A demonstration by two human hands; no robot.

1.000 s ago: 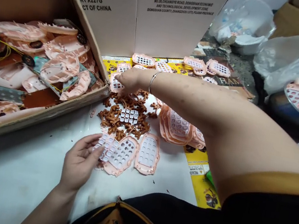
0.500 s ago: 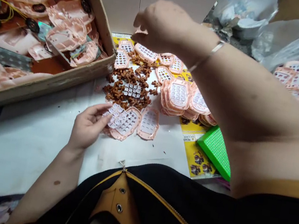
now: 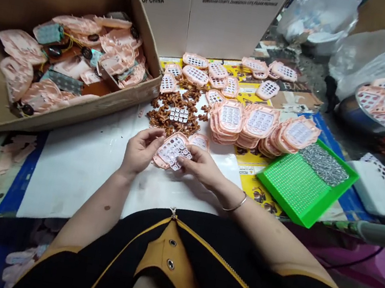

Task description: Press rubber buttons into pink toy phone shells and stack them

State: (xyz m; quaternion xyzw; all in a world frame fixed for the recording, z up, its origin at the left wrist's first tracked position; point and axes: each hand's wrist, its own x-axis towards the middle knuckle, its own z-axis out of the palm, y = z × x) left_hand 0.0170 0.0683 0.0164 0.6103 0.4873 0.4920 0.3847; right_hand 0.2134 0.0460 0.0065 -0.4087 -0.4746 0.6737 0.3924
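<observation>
My right hand [image 3: 200, 166] pinches a small white button pad [image 3: 179, 157] between thumb and fingers, over the lower right of a pink plastic cover [image 3: 164, 153] with a white, holed panel. My left hand [image 3: 142, 149] is closed at the upper left edge of that cover, thumb and fingertips against it. Just behind lies a second pink cover [image 3: 199, 140], partly hidden by my right hand. Beyond my hands, another white button pad [image 3: 178, 115] rests on a heap of small brown plastic parts [image 3: 159, 121].
On the left stands a cardboard box [image 3: 126, 95] of pink shells and wired parts. Stacked pink covers [image 3: 227, 120] line the right, near a green tray [image 3: 283, 180] holding small metal pieces. A white carton [image 3: 231, 27] stands behind. A metal bowl [image 3: 347, 111] holds more covers.
My right hand has come down from the far side to the covers and now holds the button pad. My left hand has gone from the pad to the cover's edge. The view has shifted.
</observation>
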